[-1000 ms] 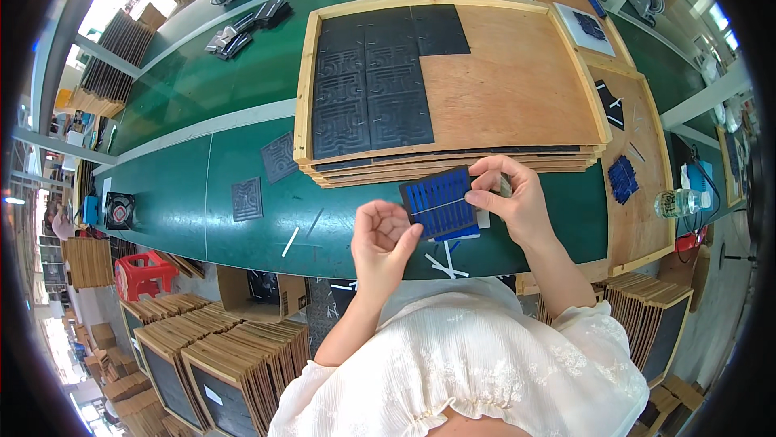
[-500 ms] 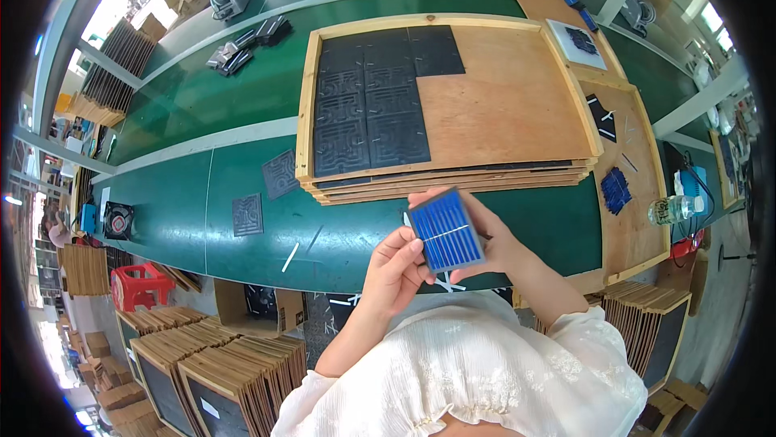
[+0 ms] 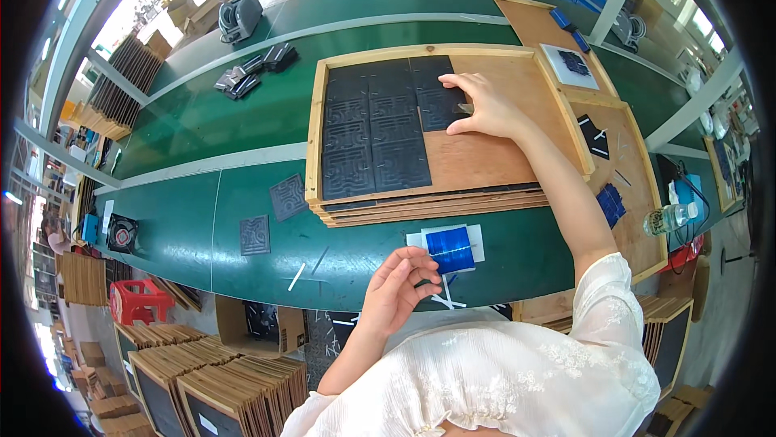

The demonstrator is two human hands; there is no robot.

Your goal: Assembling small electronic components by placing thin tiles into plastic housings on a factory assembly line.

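My right hand (image 3: 489, 107) reaches into the wooden tray (image 3: 317, 126), its thumb and fingers spanning a dark square panel (image 3: 441, 107) at opposite edges. That panel lies beside rows of similar dark panels (image 3: 347, 131) marked with grooved lines. My left hand (image 3: 396, 290) hovers over the near edge of the table, fingers loosely curled and apart, nothing visible in them. By its fingertips sits a stack of shiny blue solar cells (image 3: 450, 249) on a white sheet (image 3: 478, 242).
Two loose dark panels (image 3: 255, 235) lie left of the tray. White strips (image 3: 297, 277) rest on the green table (image 3: 178, 235). At right, a wooden board (image 3: 638, 186) bears more blue cells (image 3: 611, 204) and a plastic bottle (image 3: 671, 219). Wood-framed panels (image 3: 230, 388) stand below.
My right hand has gone from in front of me up into the tray. The blue-faced solar panel has left my left hand. The cell stack now shows, and the view has shifted.
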